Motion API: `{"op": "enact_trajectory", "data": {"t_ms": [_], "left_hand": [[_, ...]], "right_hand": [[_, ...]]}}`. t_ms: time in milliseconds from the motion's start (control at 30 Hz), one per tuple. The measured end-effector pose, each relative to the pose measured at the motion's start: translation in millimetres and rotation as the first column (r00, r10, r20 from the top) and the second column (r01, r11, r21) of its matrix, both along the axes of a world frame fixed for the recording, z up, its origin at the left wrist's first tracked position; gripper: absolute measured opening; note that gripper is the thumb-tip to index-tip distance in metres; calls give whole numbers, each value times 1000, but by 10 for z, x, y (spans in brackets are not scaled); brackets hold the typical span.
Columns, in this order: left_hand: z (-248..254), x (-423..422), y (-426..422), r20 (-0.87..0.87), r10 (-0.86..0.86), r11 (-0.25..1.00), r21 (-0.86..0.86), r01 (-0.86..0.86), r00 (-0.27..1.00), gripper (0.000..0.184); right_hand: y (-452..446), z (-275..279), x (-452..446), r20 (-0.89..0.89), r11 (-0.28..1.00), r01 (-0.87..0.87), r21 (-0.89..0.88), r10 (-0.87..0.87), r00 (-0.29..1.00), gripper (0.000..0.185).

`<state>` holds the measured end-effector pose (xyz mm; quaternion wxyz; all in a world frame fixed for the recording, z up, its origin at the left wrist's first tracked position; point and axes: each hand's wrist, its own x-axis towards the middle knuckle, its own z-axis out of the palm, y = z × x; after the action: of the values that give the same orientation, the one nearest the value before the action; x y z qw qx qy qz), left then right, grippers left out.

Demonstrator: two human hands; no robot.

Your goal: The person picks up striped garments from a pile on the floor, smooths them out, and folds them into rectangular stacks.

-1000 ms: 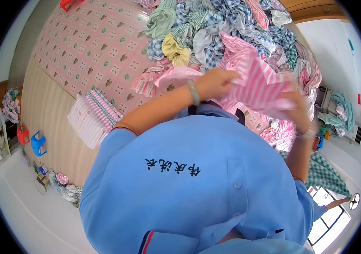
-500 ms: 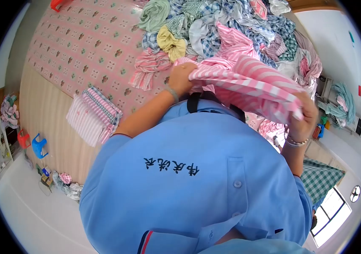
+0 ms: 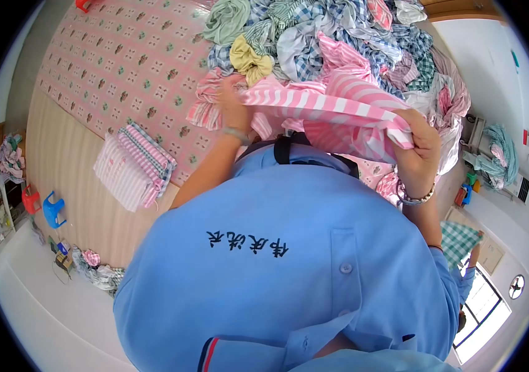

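A pink-and-white striped cloth [image 3: 320, 105] stretches between my two hands, its upper edge drawn into a long band. My left hand [image 3: 234, 110], somewhat blurred, is closed at the cloth's left end, beside a crumpled pink striped piece [image 3: 205, 102]. At the right end, my right hand [image 3: 418, 141] has its fingers wrapped round a gathered edge. The lower part of the cloth hangs in front of my chest. Just beyond it lies a large heap of checked and striped cloths [image 3: 314, 37], with a yellow one [image 3: 250, 60] near my left hand.
Folded striped cloths [image 3: 131, 167] lie on the table [image 3: 66, 161] to the left. Red [image 3: 30, 199] and blue stools [image 3: 53, 209] stand beyond its left edge. At the lower right, another person's arm [image 3: 474, 254] holds a green checked cloth [image 3: 458, 240]. More cloth [image 3: 497, 155] is piled at far right.
My left hand has moved left, and the striped band is stretched straighter. My right hand has shifted a little left. The other person's green checked cloth shows smaller.
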<state>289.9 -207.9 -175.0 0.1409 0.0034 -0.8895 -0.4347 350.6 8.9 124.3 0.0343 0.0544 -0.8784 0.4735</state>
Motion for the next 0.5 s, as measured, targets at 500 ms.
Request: {"op": "enact_trajectory", "data": {"t_ms": [500], "left_hand": [[-2063,-194,-927,505,-336,917,-16,398,795,44]], "right_hand": [[322,316,400,-146,942,-335,-30,327,934,29]]}}
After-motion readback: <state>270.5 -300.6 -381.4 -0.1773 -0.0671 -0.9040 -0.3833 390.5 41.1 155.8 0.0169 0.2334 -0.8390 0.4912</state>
